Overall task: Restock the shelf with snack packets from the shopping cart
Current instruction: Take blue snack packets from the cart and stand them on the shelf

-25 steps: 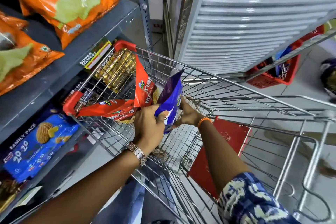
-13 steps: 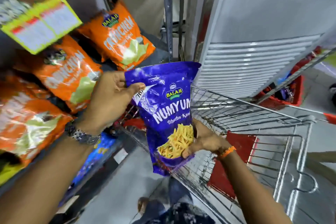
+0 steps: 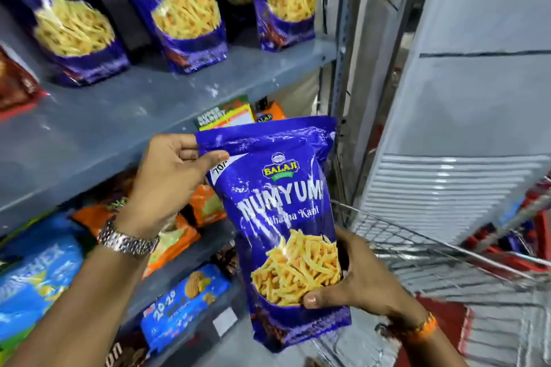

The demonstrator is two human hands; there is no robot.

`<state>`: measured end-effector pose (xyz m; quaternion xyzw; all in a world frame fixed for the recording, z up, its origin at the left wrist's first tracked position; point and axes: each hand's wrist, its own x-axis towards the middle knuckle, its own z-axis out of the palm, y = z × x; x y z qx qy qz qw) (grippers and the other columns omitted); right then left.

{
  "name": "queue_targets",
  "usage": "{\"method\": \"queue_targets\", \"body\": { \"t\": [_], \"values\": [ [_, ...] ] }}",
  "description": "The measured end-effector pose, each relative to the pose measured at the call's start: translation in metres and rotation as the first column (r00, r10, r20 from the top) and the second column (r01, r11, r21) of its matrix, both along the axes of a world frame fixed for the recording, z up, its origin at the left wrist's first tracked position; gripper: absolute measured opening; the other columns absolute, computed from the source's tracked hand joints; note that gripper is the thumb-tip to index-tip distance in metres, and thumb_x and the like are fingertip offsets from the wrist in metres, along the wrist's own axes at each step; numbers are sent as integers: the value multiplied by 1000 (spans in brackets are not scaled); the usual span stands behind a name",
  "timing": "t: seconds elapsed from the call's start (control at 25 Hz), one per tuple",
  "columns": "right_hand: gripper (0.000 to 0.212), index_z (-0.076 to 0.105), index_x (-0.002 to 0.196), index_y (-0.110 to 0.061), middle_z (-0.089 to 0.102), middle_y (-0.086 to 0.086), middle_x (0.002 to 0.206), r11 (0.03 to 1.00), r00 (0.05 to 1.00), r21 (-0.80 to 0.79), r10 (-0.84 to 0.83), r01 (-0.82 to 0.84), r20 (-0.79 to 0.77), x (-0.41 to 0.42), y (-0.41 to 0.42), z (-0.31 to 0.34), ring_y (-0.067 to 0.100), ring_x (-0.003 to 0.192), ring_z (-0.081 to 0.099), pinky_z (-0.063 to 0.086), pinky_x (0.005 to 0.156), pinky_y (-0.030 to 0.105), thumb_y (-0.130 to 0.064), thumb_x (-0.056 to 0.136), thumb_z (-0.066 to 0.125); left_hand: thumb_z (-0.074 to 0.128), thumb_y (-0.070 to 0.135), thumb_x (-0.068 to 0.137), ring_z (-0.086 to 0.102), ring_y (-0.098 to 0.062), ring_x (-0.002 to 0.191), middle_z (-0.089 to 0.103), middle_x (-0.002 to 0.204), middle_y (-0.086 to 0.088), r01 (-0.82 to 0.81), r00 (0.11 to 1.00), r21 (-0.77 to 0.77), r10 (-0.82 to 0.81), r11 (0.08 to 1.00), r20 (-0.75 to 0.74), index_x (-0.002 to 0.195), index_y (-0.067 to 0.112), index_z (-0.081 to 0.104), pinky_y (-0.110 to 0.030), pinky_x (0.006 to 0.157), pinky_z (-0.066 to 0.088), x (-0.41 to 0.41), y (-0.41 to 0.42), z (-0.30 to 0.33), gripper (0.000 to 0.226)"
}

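I hold a purple snack packet (image 3: 283, 217) upright in front of the shelf unit, just below the grey shelf (image 3: 119, 116). My left hand (image 3: 170, 179) pinches its top left corner. My right hand (image 3: 357, 280) grips its lower right side. Three matching purple packets (image 3: 185, 9) stand on that grey shelf above, with a gap between the middle and right ones. The wire shopping cart (image 3: 417, 247) sits at the lower right, behind the packet; its contents are hidden.
Orange packets (image 3: 179, 235) lie on the shelf under the grey one, blue biscuit packs (image 3: 185, 298) lower down. A red packet (image 3: 15, 83) is at the far left. A white louvred unit (image 3: 447, 188) stands right of the shelf post (image 3: 343, 68).
The purple packet came up out of the cart to shelf height with both hands on it. My view rose from the cart to the upper shelf with matching packets.
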<state>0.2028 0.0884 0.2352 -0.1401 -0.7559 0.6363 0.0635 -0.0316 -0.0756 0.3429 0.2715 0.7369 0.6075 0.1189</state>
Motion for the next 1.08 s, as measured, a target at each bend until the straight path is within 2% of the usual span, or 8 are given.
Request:
{"method": "queue_targets", "body": {
  "t": [0.16,0.32,0.36,0.56,0.64,0.76,0.92,1.08],
  "values": [
    [83,61,124,-19,75,2,118,997,994,32,66,-63,-86,-37,-15,54,21,111,71,55,97,51,-10,51,98,74,0,83,72,-8,61,80,78,-3,-68,989,127,84,989,-120,90,13,77,-21,57,61,-15,-27,60,15],
    [77,62,121,-26,76,-1,116,985,965,149,126,-92,-232,-105,-29,110,19,110,71,56,96,47,-16,54,98,71,0,86,61,5,47,72,57,13,-166,933,272,240,948,-268,86,-3,69,-12,46,48,-53,-61,130,4],
    [77,61,121,-28,76,-4,115,978,952,188,141,-92,-270,-126,-32,124,16,109,71,56,96,46,-23,53,98,72,3,86,58,5,45,69,54,12,-194,917,316,286,929,-278,82,-7,65,-14,44,46,-63,-69,146,13],
    [84,54,125,-22,73,-6,119,945,892,301,242,-128,-381,-250,-43,172,10,112,69,54,100,43,-36,53,95,71,10,89,49,5,36,61,43,11,-294,852,397,427,869,-304,72,11,59,-14,38,37,-109,-99,215,21],
    [87,50,127,-19,71,-6,123,923,879,360,279,-135,-387,-292,-44,183,9,114,67,53,102,37,-37,54,94,76,17,84,58,-5,47,67,52,7,-334,840,426,471,841,-271,75,13,67,-19,47,47,-133,-105,228,13],
    [84,48,129,-15,68,-3,127,899,870,400,336,-181,-362,-346,-38,191,4,113,65,51,99,25,-29,59,93,79,12,81,66,-17,68,70,76,-2,-411,827,456,533,789,-177,77,13,70,-39,76,57,-170,-106,234,10],
    [90,44,134,-15,66,0,132,876,871,419,383,-238,-306,-395,-31,187,12,121,63,48,109,41,-30,59,93,73,6,87,66,-9,62,66,82,-7,-444,850,429,521,786,-75,78,13,63,-36,77,54,-205,-98,227,15],
    [91,40,138,-11,64,1,135,882,877,378,397,-282,-272,-417,-31,182,10,123,62,49,107,33,-16,64,92,77,5,84,64,-22,79,67,82,-7,-508,811,415,582,755,-66,73,18,63,-44,86,53,-226,-92,227,22]
  ]
}}
